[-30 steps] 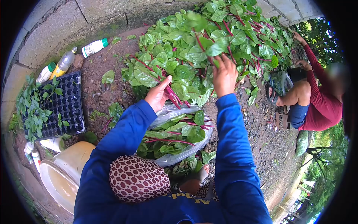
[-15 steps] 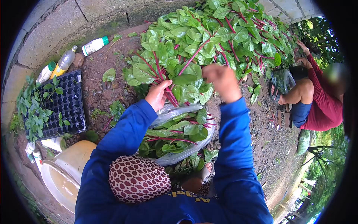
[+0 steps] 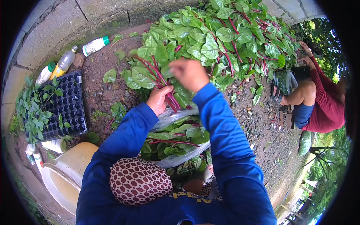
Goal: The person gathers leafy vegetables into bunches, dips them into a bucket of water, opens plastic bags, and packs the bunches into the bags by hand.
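My left hand [image 3: 159, 99] is closed around a bunch of red-stemmed leafy greens [image 3: 143, 76] that look like Malabar spinach, its cut stem ends sticking out below the fingers. Just right of the bunch, my right hand [image 3: 189, 75] has its fingers curled in among the leaves. Motion blurs those fingertips, and what they hold cannot be made out. Under both hands lies a clear plastic bag [image 3: 183, 155] with more bunches of the same greens in it. A large heap of loose leafy stems [image 3: 225, 37] spreads beyond my hands, against the block wall.
On the left are a black seedling tray [image 3: 63, 105], a pale bucket [image 3: 73, 161], a yellow-labelled bottle [image 3: 64, 62] and a green-capped white bottle [image 3: 95, 45]. At right a person in a red shirt [image 3: 326, 97] sits with hands at the heap's far end. A concrete block wall [image 3: 48, 30] runs behind.
My right hand has moved left, from over the heap's near edge to the bunch. The left hand stays closed on the stems, and the bunch's upper leaves have shifted.
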`<move>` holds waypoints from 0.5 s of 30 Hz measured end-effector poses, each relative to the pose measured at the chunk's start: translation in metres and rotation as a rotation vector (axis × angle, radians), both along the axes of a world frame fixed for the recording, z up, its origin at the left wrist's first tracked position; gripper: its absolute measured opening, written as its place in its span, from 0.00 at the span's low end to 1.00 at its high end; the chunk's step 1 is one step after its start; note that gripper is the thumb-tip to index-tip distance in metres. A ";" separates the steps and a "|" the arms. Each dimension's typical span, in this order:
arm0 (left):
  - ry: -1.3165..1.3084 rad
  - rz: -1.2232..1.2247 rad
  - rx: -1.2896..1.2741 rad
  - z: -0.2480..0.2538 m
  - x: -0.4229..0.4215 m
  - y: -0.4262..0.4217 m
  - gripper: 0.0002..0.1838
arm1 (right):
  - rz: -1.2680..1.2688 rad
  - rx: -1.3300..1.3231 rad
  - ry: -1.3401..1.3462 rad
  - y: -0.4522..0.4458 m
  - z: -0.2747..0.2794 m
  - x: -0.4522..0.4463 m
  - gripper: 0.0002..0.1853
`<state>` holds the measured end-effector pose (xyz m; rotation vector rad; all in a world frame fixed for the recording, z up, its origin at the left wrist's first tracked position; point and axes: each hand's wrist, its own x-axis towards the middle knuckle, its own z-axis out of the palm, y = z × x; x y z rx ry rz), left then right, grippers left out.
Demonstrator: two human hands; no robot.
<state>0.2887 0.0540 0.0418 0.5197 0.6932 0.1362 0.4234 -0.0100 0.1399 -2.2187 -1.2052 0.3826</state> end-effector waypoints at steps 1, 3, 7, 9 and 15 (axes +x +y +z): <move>-0.040 0.049 -0.035 0.000 0.000 -0.002 0.06 | -0.144 0.147 -0.067 -0.009 0.004 0.021 0.13; -0.047 0.063 -0.064 -0.003 -0.004 -0.003 0.06 | -0.404 0.211 -0.297 -0.038 0.010 0.085 0.20; -0.043 0.056 -0.093 -0.005 -0.005 -0.002 0.06 | -0.433 -0.068 0.374 -0.090 -0.028 0.169 0.50; -0.031 0.067 -0.079 -0.002 -0.004 -0.002 0.06 | -0.339 -0.161 0.197 -0.095 -0.058 0.179 0.45; -0.046 0.150 0.053 0.000 0.003 -0.007 0.05 | -0.535 -0.422 -0.442 -0.058 0.015 0.074 0.35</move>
